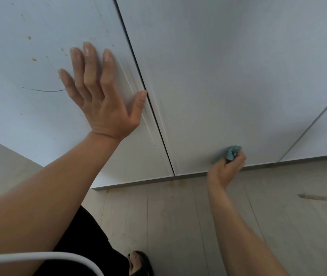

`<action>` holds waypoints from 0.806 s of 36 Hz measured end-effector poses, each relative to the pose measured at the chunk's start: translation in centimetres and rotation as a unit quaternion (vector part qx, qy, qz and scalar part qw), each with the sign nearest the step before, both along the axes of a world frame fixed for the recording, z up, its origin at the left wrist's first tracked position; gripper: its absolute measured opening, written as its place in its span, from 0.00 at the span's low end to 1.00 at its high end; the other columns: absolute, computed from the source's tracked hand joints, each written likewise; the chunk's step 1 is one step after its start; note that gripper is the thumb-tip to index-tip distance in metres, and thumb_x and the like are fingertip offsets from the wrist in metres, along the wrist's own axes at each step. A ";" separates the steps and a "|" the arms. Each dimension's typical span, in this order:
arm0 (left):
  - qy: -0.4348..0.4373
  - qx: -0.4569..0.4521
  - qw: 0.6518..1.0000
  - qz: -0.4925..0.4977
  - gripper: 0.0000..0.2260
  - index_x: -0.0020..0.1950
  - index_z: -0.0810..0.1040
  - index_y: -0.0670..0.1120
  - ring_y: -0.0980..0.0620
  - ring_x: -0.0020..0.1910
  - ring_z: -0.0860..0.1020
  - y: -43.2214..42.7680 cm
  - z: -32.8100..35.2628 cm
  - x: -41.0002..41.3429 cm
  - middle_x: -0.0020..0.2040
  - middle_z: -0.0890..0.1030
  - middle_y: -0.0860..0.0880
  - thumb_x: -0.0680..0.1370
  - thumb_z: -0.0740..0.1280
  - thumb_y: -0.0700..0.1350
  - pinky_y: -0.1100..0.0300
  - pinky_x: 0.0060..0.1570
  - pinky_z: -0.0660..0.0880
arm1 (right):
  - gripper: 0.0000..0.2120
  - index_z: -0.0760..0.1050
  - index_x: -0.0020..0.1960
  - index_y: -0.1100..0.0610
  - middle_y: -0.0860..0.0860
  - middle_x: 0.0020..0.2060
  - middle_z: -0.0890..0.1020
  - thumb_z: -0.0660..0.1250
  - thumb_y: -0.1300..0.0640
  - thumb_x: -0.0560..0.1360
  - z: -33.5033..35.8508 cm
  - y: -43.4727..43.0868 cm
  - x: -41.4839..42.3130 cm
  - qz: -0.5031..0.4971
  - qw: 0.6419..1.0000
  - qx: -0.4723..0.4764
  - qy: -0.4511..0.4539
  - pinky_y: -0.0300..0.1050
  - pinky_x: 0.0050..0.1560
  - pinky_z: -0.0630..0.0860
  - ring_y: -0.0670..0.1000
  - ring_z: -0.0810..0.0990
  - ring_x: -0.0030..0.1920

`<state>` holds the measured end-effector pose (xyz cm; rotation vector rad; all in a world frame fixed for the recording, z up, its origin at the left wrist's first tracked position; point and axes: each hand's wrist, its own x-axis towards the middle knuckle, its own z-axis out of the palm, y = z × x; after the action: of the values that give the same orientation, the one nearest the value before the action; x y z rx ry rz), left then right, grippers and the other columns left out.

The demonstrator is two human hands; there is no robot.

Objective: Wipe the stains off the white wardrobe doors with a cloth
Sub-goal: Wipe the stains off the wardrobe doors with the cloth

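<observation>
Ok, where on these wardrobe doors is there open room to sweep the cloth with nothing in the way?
The middle door is bare above the cloth in your right hand, from the dark gap across to the next door's seam. The left door is crowded: your left hand lies flat on it, among stains and a dark curved line.

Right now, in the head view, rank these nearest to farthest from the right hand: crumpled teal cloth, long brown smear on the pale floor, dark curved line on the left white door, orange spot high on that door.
1. Crumpled teal cloth: gripped in the right hand.
2. Long brown smear: floor, to its right.
3. Dark curved line: left door.
4. Orange spot: higher, farthest.
</observation>
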<state>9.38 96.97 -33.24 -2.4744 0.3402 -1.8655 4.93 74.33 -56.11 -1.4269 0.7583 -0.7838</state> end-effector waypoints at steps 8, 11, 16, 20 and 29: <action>0.005 0.005 1.000 0.010 0.36 0.76 0.62 0.39 0.29 0.73 0.61 0.0 0.0 -0.1 0.72 0.69 0.28 0.77 0.67 0.61 0.26 0.69 0.57 | 0.23 0.75 0.61 0.66 0.54 0.53 0.72 0.60 0.76 0.68 1.8 9.8 -2.6 0.236 0.958 -0.157 -0.045 0.32 0.57 0.69 0.39 0.68 0.51; 0.011 0.004 1.000 0.006 0.36 0.76 0.62 0.39 0.29 0.73 0.61 0.1 0.1 -0.3 0.72 0.68 0.28 0.78 0.66 0.61 0.25 0.69 0.57 | 0.19 0.77 0.59 0.64 0.55 0.51 0.75 0.62 0.74 0.70 1.8 9.1 -3.2 0.250 0.949 -0.183 -0.055 0.46 0.55 0.73 0.39 0.70 0.50; 0.041 0.046 0.998 0.015 0.40 0.78 0.60 0.39 0.29 0.74 0.59 1.1 0.6 -0.9 0.74 0.66 0.28 0.77 0.68 0.64 0.25 0.69 0.57 | 0.16 0.75 0.57 0.59 0.59 0.49 0.77 0.61 0.70 0.71 4.0 7.1 -2.4 0.190 0.942 -0.258 -0.104 0.37 0.51 0.68 0.49 0.73 0.48; 0.059 0.129 0.990 -0.003 0.44 0.80 0.62 0.40 0.32 0.80 0.53 2.7 0.5 -1.1 0.77 0.62 0.32 0.76 0.68 0.68 0.25 0.72 0.51 | 0.16 0.80 0.56 0.64 0.60 0.48 0.77 0.68 0.74 0.71 2.7 6.2 -1.8 0.265 0.879 -0.386 -0.090 0.44 0.50 0.74 0.57 0.76 0.49; 0.056 0.339 0.933 -0.103 0.41 0.78 0.70 0.41 0.40 0.82 0.58 7.0 -4.4 -0.9 0.83 0.57 0.42 0.74 0.74 0.65 0.36 0.79 0.47 | 0.16 0.81 0.59 0.62 0.60 0.51 0.81 0.70 0.70 0.72 -6.6 1.9 -3.4 0.323 0.893 -0.266 0.166 0.46 0.53 0.74 0.61 0.80 0.51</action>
<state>8.47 103.96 -37.63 -2.1064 1.0740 -1.3286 1.57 76.19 -62.70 -2.1888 0.2645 -0.2199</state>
